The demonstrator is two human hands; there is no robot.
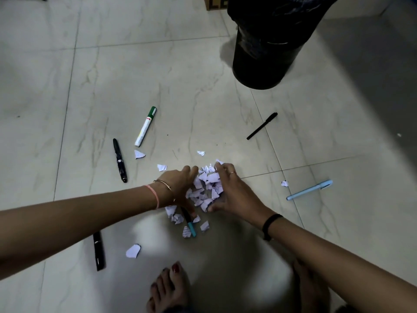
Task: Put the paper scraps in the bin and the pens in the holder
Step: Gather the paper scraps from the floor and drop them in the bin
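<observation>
Scrap pile (206, 186) cupped between left grip (180, 184), right grip (232, 188).

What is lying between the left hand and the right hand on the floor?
In the head view, a heap of torn paper scraps lies between the left hand and the right hand, which cup it from both sides.

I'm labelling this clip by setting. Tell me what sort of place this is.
Probably an indoor room in a home or office, seen at floor level. The pale marble-look tiled floor, a black lined bin standing on it, and a cardboard box at the top edge suggest that. Nothing shows which room.
</observation>
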